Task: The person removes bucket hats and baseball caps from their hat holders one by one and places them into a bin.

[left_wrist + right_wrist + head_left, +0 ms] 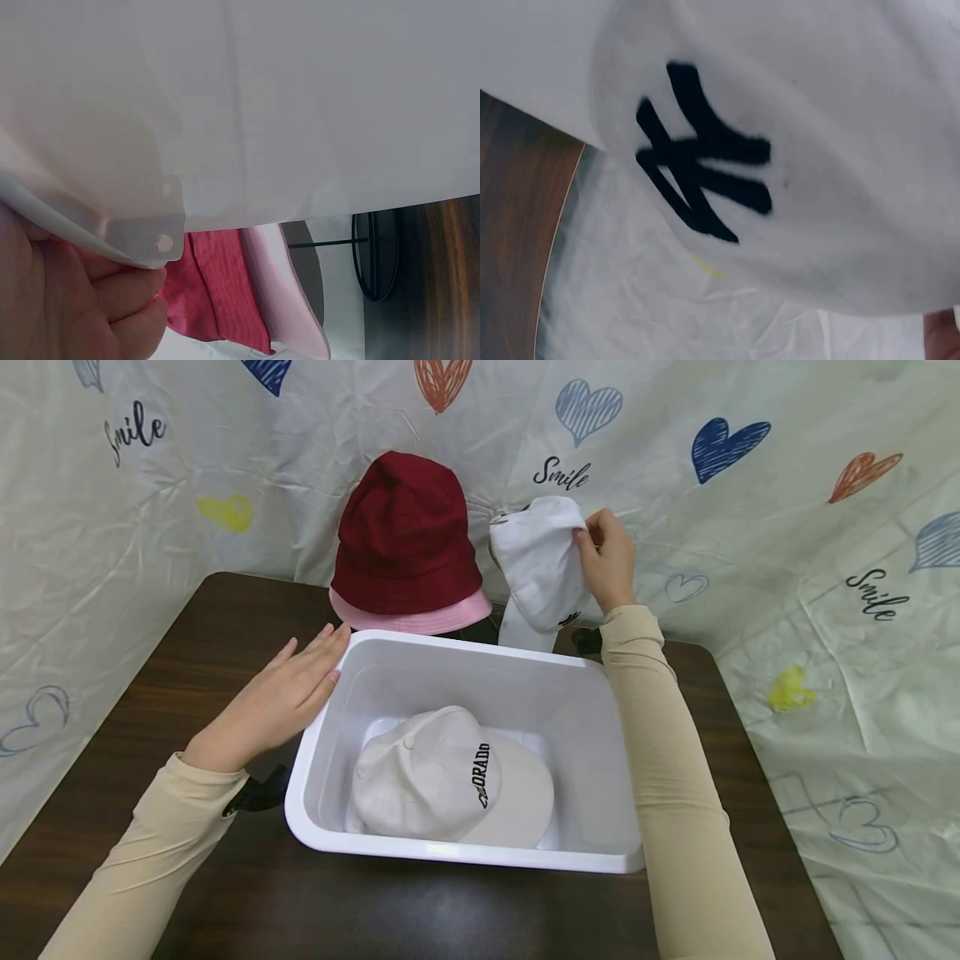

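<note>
My right hand (611, 560) pinches a white baseball cap (543, 560) by its crown, holding it up behind the tub with its brim hanging downward. The cap's dark stitched logo (697, 150) fills the middle of the right wrist view. Fingers straight, my left hand (281, 697) rests against the left rim of a white plastic tub (487, 652). In the left wrist view, the left hand's fingers (127, 300) lie along the underside of that rim. Inside the tub sits an off-white cap (427, 772) with black lettering, its brim to the right.
Behind the tub a dark red bucket hat (405, 535) stands over a pink brim (420, 612). A black wire stand (375, 259) shows beneath the hats in the left wrist view. The dark wooden table (420, 910) backs onto a white cloth (300, 468) printed with hearts.
</note>
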